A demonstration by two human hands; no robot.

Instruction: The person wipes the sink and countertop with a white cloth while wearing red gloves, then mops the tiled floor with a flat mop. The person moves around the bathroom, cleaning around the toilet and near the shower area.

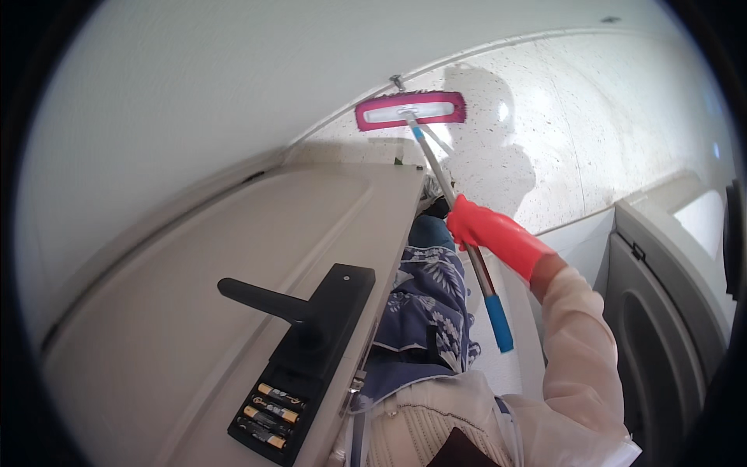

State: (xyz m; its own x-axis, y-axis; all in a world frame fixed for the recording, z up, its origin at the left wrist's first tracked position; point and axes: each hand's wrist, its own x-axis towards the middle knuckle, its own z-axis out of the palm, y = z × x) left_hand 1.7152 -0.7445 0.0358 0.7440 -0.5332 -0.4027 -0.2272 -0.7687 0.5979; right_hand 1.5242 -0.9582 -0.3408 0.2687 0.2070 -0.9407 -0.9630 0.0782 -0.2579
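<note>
My right hand (pixel 470 222), in a red rubber glove, is shut around the pole (pixel 439 166) of a floor brush or mop. The pole slants up and away to a wide magenta head (pixel 410 111) with a white plate, which rests near the foot of the wall. Below my fist the pole ends in a blue grip (pixel 499 324). My left hand is out of view. At my left stands a pale door (pixel 233 245), whose black lever handle (pixel 265 300) sits on a lock body with several batteries (pixel 280 394) exposed in its lower end.
Speckled glossy floor (pixel 554 117) lies beyond, with my shadow on it. A metal doorstop (pixel 398 82) stands close behind the brush head. A second door frame and a grey door (pixel 648 327) are at the right. A white wall (pixel 192 70) runs along the far left.
</note>
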